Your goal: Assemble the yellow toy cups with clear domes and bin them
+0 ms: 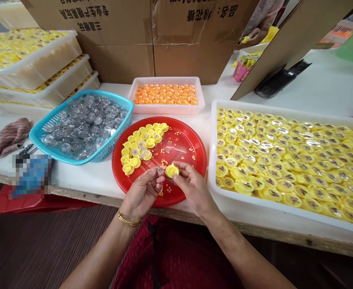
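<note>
Both hands are above the near part of a round red tray [198, 154]. My left hand [143, 190] pinches a small clear plastic cap [160, 171] between thumb and fingertips. Just to its right, my right hand [191, 184] grips a yellow round plastic piece [172, 171] with its cupped side up. The cap and the yellow piece are close but apart. On the tray's left side lie several similar yellow pieces [134, 146] in rows. Tiny pale beads [164, 150] are scattered over the red surface.
A blue basket [34, 130] of clear caps stands left. Behind the tray is a white box [167, 109] of orange pieces. A large white bin [214, 160] of yellow pieces sits right. Stacked bins [56, 56] stand far left; cardboard boxes [125, 48] block the back. Another person's hand [254, 36] shows beyond.
</note>
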{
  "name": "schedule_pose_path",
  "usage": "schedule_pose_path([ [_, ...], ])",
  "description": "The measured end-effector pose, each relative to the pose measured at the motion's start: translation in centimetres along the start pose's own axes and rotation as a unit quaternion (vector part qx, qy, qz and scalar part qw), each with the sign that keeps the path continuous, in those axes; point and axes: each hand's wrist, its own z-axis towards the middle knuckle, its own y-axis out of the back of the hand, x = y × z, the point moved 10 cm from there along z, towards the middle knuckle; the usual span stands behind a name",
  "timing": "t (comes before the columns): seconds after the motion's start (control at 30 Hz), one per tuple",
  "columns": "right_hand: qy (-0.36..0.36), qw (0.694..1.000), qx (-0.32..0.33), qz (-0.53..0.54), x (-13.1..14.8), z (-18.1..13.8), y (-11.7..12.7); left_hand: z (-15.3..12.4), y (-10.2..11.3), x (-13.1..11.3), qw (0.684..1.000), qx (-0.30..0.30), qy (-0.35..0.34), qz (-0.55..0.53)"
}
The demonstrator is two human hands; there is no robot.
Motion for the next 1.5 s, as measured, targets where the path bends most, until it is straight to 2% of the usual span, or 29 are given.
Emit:
schedule_pose_path([
  [0.1,-0.016,0.999,-0.010,0.031,-0.4,0.1,-0.1,0.1,0.1,0.2,1.000,-0.009,-0.001,-0.018],
  [0.27,-0.024,0.996,-0.038,0.077,-0.7,0.3,-0.3,0.5,0.1,0.3,0.999,-0.002,-0.050,0.010],
  [0.4,-0.011,0.997,-0.063,0.053,-0.6,0.4,0.1,0.5,-0.1,0.4,0.997,0.012,-0.057,0.050],
  [0.57,0.020,0.997,-0.066,0.025,0.1,0.3,0.4,0.0,-0.4,-1.1,0.994,0.002,-0.102,0.037],
  [0.87,0.023,0.999,-0.044,0.001,0.2,0.3,-0.7,0.1,-0.6,-1.3,0.972,-0.056,-0.203,0.107],
  [1.37,0.062,0.994,-0.070,-0.052,0.5,0.2,0.0,0.1,-1.0,-0.9,0.963,-0.045,-0.223,0.142],
  [1.5,0.071,0.994,-0.067,-0.051,0.9,0.2,-0.2,-0.2,-1.2,-1.8,0.941,-0.048,-0.264,0.205],
])
